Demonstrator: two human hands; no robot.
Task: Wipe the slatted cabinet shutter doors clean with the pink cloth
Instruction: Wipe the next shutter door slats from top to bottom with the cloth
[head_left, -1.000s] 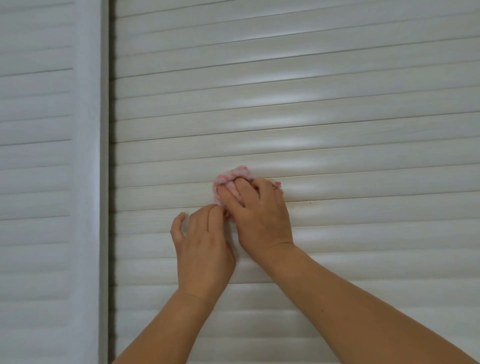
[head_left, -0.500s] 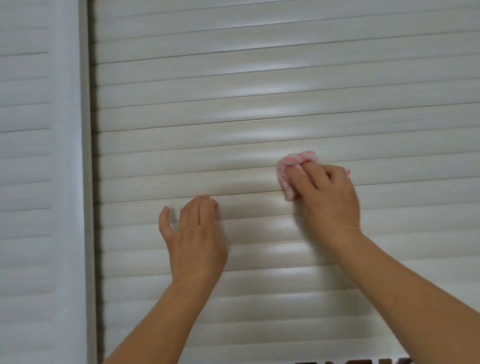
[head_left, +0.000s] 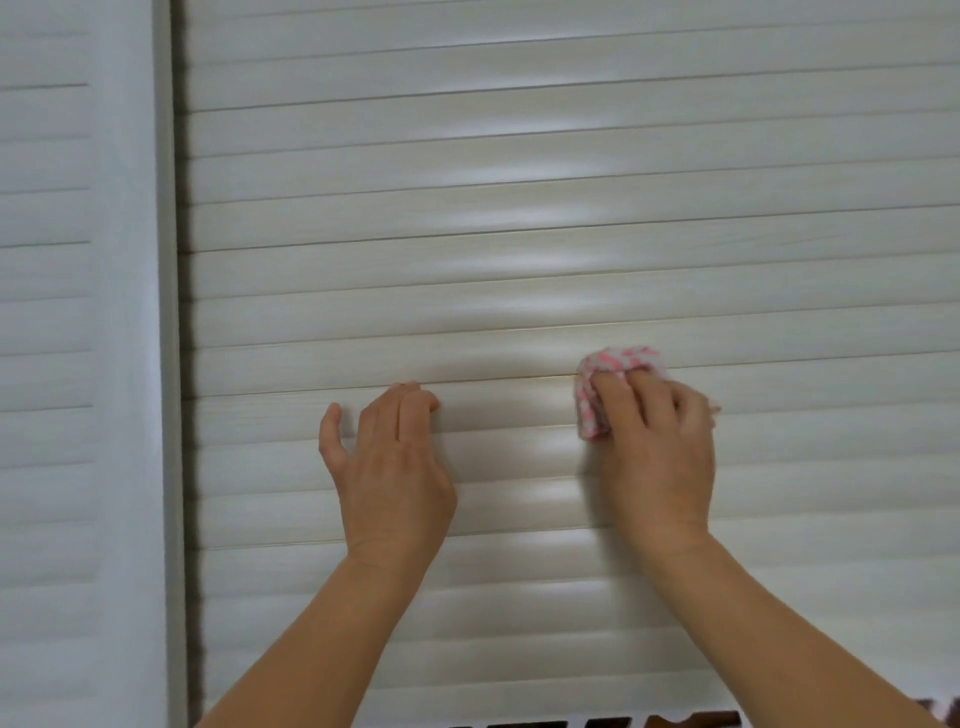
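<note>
A cream slatted shutter door (head_left: 519, 208) fills most of the view, its slats running horizontally. My right hand (head_left: 657, 447) presses a bunched pink-and-white patterned cloth (head_left: 610, 382) against a slat right of the middle, with the fingers curled over the cloth. The cloth shows above and to the left of the fingers; the rest is hidden under the hand. My left hand (head_left: 387, 467) lies flat on the slats to the left, fingers straight and together, thumb spread out. It holds nothing.
A vertical white frame post (head_left: 166, 364) separates this door from a second slatted door (head_left: 47, 312) at the left. A dark gap (head_left: 597, 721) shows below the door's bottom edge.
My right hand has slid the cloth to the right along the slats, away from my left hand. The left hand stays flat on the door. The view has shifted slightly.
</note>
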